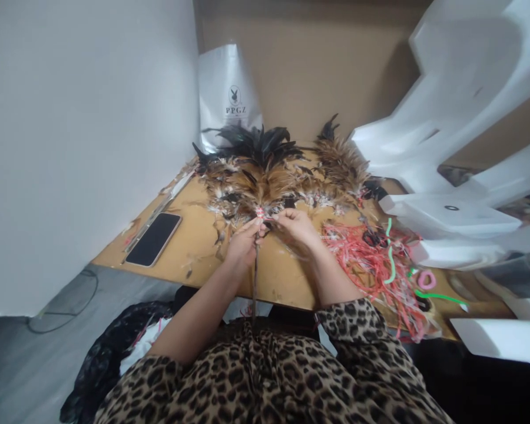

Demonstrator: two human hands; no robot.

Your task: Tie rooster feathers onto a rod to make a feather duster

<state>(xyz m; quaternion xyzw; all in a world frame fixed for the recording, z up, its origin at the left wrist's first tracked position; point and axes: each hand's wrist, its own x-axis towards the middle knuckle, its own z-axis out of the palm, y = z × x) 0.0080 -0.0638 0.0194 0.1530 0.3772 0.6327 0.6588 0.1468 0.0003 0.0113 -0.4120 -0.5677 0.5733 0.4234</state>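
Note:
My left hand (pixel 246 240) is closed round the bound base of a feather bundle (pixel 265 182), whose brown feathers and long black tips fan out away from me. A red-and-white wrapping (pixel 259 212) shows just above my left fingertips. Below that hand a thin dark stem or cord (pixel 255 277) runs down toward my body. My right hand (pixel 295 224) is at the right side of the wrapping, its thumb and fingers pinched together. What lies between those fingertips is too small to make out.
More loose feathers (pixel 342 162) lie behind and to the right on the wooden table (pixel 203 259). A phone (pixel 153 238) rests at the left. Red and white strands (pixel 362 259) spread at the right, beside white machine-like parts (pixel 450 212). A printed white bag (pixel 229 88) stands behind.

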